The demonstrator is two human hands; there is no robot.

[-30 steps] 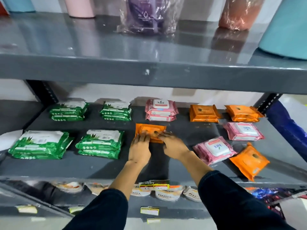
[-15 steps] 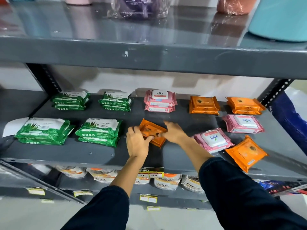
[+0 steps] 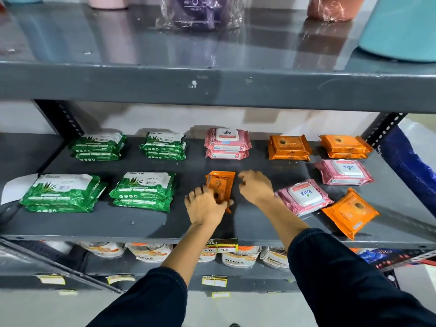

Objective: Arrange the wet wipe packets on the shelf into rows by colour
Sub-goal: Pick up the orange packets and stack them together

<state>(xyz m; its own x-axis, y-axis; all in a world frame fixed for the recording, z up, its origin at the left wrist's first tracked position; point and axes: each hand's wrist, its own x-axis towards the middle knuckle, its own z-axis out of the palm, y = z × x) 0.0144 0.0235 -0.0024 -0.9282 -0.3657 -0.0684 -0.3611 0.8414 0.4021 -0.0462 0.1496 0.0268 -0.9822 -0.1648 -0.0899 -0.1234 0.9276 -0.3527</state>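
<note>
Orange packet (image 3: 220, 186) lies mid-shelf in the front row, turned lengthwise, between the front green stack (image 3: 144, 191) and a loose pink packet (image 3: 304, 197). Left hand (image 3: 205, 208) covers its near end, fingers curled down onto the wrapper, pinching or pressing; which one, I cannot tell. Right hand (image 3: 256, 186) sits just beside the packet's right edge, fingers loosely bent and apart, touching nothing.

Shelf (image 3: 259, 225) state: four green stacks tidy on the left. Pink stack (image 3: 226, 143) at the back centre; two orange stacks (image 3: 289, 147) (image 3: 343, 146) at the back right. Loose on the right: a second pink packet (image 3: 344, 172) and a tilted orange packet (image 3: 351, 212) near the front edge.

Judgement: this packet is in the pink column and wants to go right, with the other orange ones. To do it well, take it by both short ends, lift rather than drag, since soft foil buckles, and set it square to the shelf edge. Clear the loose pinks first, or it lands among them.
</note>
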